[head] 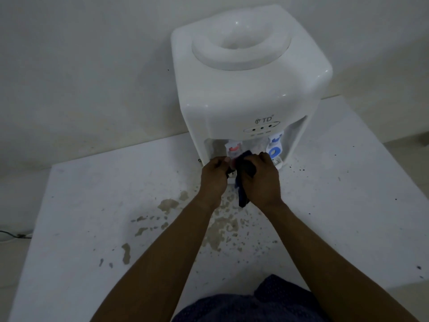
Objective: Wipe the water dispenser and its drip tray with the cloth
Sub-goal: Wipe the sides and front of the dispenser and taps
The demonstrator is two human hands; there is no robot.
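The right hand [260, 180] grips a bunched dark blue cloth [242, 195] at the foot of the white plastic water dispenser [243, 89], under its red tap [233, 148]. The left hand [214, 175] curls alongside; what it holds I cannot tell. Both cover the dispenser's white drip tray [279, 164], above the stained white desk [92, 205]

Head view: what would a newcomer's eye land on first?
The white dispenser stands by the wall at the far edge of the table, filling the upper middle. At its tap recess the right hand grips a dark cloth beside the red tap, with the left hand curled close alongside. Brownish stains blotch the table just in front.
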